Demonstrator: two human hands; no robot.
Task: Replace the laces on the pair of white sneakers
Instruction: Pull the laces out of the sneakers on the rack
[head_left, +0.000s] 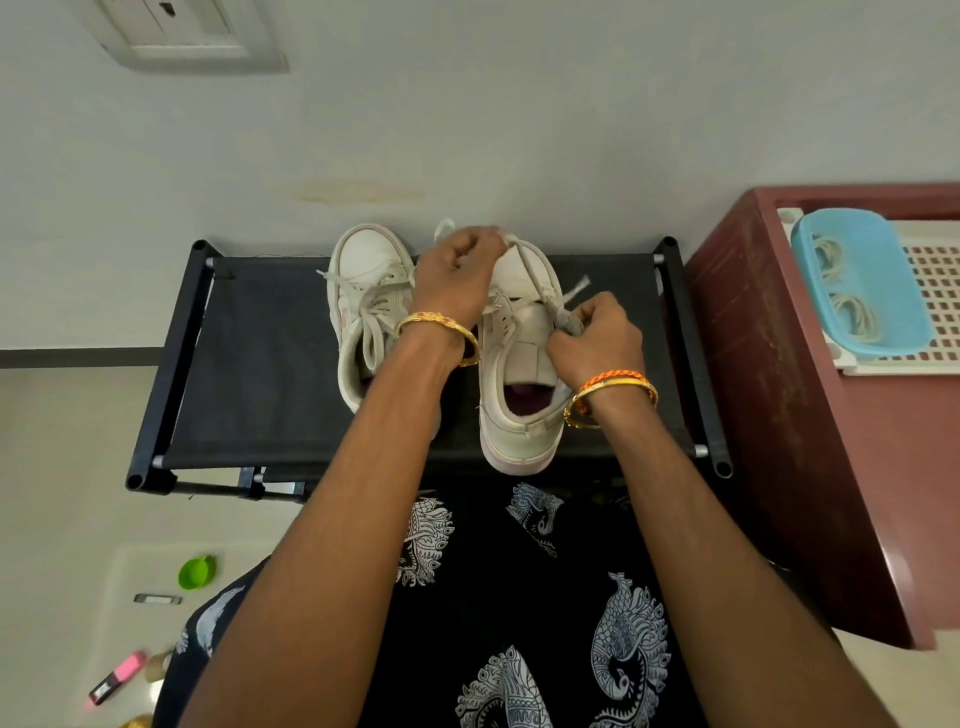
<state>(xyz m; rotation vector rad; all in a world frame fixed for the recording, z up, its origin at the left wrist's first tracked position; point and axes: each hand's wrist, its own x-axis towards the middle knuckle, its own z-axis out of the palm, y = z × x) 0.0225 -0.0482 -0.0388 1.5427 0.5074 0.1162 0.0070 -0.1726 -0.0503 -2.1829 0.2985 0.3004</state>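
Observation:
Two white sneakers stand side by side on a black fabric rack (260, 364), toes toward the wall. The left sneaker (363, 291) is laced, its grey lace ends loose. Over the toe of the right sneaker (519, 374), my left hand (457, 275) grips one end of a grey lace (530, 275). The lace runs taut from there down to my right hand (597, 338), which pinches its bunched part at the shoe's right eyelets. A frayed lace end (576, 291) sticks up beside my right hand.
A dark red cabinet (779, 415) stands right of the rack, carrying a blue basket (862, 280) with coiled laces on a white perforated tray. On the floor at lower left lie a green cap (196, 571), a pink marker (117, 675) and a small metal piece.

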